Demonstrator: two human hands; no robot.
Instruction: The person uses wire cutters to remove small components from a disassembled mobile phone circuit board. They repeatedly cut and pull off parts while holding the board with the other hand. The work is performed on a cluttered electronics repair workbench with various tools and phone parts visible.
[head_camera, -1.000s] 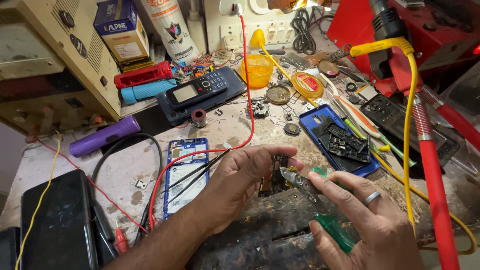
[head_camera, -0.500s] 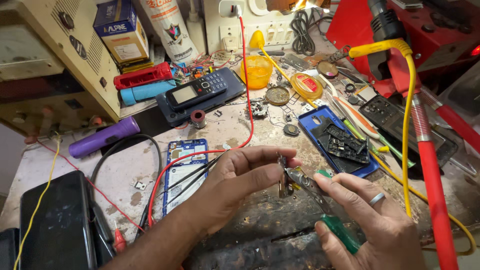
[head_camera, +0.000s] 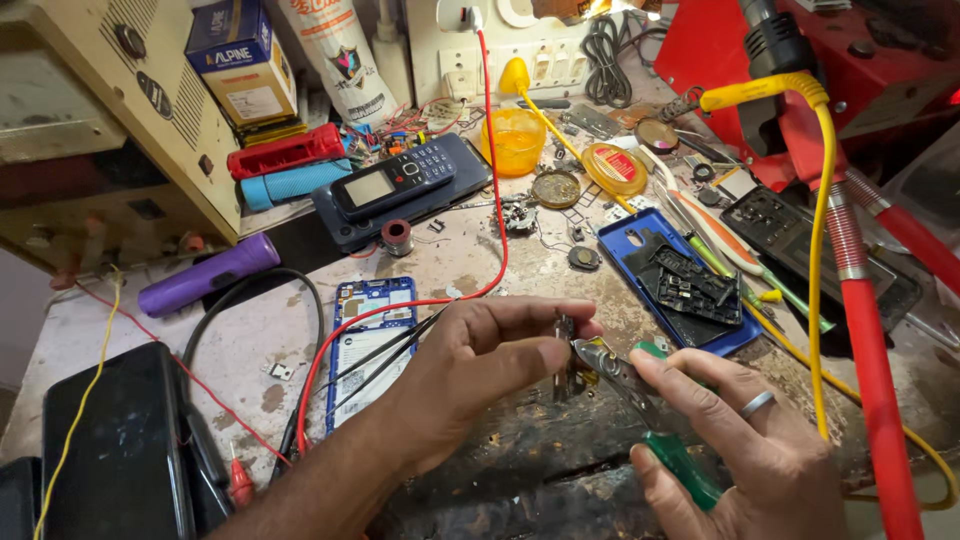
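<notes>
Green-handled metal pliers (head_camera: 640, 400) are lying in the right hand (head_camera: 745, 440), fingers wrapped around the handles, jaws meeting a small dark metal part (head_camera: 565, 350) that the left hand (head_camera: 480, 365) is pinching between thumb and fingertips above the scorched bench (head_camera: 520, 470). Beyond, a blue phone back cover (head_camera: 640, 250) is lying open, a dark keypad phone (head_camera: 395, 180) farther back.

bench front centre: left hand (head_camera: 480, 365) and right hand (head_camera: 760, 450) meeting over a small part (head_camera: 563, 345), pliers (head_camera: 640, 395) in right hand
left of hands: open phone frame (head_camera: 365, 340) flat on bench (head_camera: 250, 330)
far left front: slab-shaped device (head_camera: 120, 450)
behind hands: keypad phone (head_camera: 395, 180) lying on a tablet (head_camera: 345, 225)
right of hands: phone back cover (head_camera: 625, 250) with loose parts inside
back centre: cup (head_camera: 515, 140)
</notes>
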